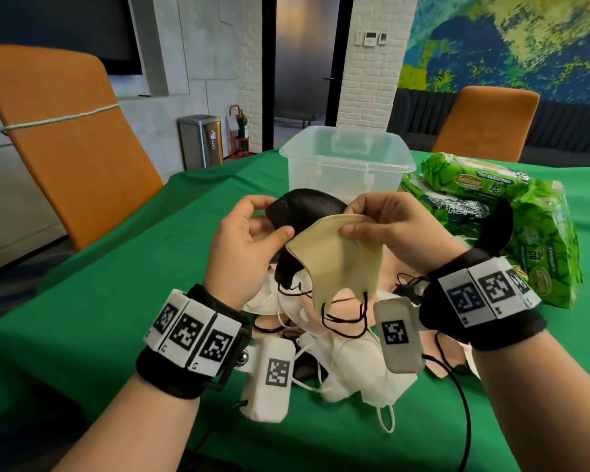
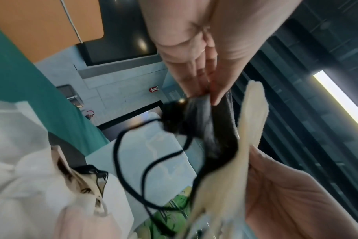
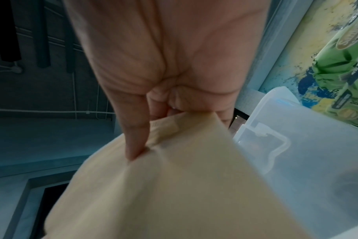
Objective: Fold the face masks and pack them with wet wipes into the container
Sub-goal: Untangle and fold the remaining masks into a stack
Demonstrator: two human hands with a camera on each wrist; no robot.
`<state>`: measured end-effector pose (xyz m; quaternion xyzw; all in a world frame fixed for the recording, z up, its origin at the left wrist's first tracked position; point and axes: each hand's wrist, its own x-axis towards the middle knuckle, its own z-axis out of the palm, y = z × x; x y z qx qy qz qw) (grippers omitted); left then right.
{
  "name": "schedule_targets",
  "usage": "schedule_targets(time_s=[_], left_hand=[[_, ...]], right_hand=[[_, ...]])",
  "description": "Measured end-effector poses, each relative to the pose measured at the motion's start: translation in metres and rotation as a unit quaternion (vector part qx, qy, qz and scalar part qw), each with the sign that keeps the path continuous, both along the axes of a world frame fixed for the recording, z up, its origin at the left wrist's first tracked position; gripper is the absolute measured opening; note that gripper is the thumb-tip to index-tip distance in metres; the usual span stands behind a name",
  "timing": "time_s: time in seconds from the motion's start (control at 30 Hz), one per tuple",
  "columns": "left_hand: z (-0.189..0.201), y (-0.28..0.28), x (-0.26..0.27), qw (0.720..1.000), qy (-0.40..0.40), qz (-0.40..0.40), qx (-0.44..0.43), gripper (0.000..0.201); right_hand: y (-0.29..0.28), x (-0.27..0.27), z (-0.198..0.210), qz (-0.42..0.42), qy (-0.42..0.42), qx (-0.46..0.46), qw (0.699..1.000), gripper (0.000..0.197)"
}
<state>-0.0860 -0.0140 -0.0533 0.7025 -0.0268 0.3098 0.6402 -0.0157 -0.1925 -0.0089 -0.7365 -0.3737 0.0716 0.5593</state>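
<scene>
Both hands are raised above a pile of face masks [image 1: 341,356] on the green table [image 1: 99,318]. My left hand [image 1: 273,216] pinches a black mask [image 1: 307,206] by its upper edge; in the left wrist view its fingers [image 2: 206,90] grip the dark fabric [image 2: 204,119], with black ear loops dangling. My right hand [image 1: 351,219] pinches the top edge of a beige mask [image 1: 338,260], which hangs in front of the black one. In the right wrist view, thumb and fingers [image 3: 137,142] hold the beige cloth [image 3: 174,186]. The clear container [image 1: 348,165] stands just behind.
Green wet wipe packs [image 1: 498,206] are stacked right of the container, also showing in the right wrist view [image 3: 345,67]. Orange chairs stand at the far left [image 1: 69,137] and back right [image 1: 484,120]. White sensor boxes and cables hang from both wrists over the pile.
</scene>
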Motion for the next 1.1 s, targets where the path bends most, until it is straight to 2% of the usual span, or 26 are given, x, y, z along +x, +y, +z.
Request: schedule_targets(time_s=[0.1,0.17,0.37,0.53,0.67,0.8,0.9,0.97,1.07,1.1], left_hand=[[-0.002,-0.003,-0.002,0.999,-0.026,-0.011,-0.038,0.046],[-0.004,-0.004,-0.003,0.998,-0.046,-0.018,-0.035,0.05],[-0.014,-0.006,-0.008,0.999,-0.028,0.014,0.03,0.042],[-0.016,-0.004,-0.016,0.997,-0.033,0.033,0.06,0.048],[-0.021,-0.002,-0.019,0.996,-0.037,0.014,0.083,0.061],[-0.021,-0.009,-0.022,0.997,-0.033,-0.029,0.068,0.051],[-0.019,-0.012,-0.028,0.99,-0.03,-0.133,-0.027,0.044],[-0.017,-0.013,-0.029,0.982,-0.032,-0.166,-0.083,0.034],[-0.018,-0.014,-0.024,0.993,-0.038,-0.088,-0.074,0.015],[-0.018,-0.015,-0.022,0.995,-0.042,-0.064,-0.064,0.021]], right_hand=[[0.002,0.0,-0.001,-0.021,0.001,0.008,1.0,0.018],[0.002,-0.001,-0.003,-0.037,0.02,0.025,0.999,0.016],[0.011,-0.012,-0.007,-0.042,0.109,0.056,0.992,0.01],[0.016,-0.015,-0.002,-0.071,0.12,0.019,0.99,0.023],[0.019,-0.016,0.001,-0.093,0.116,0.027,0.989,0.033],[0.026,-0.019,0.002,-0.106,0.131,0.047,0.985,0.031],[0.031,-0.021,0.001,-0.112,0.128,0.047,0.984,0.013],[0.034,-0.022,0.0,-0.116,0.119,0.037,0.985,0.012],[0.035,-0.023,-0.003,-0.125,0.095,0.034,0.987,0.021],[0.035,-0.023,-0.003,-0.125,0.087,0.033,0.988,0.021]])
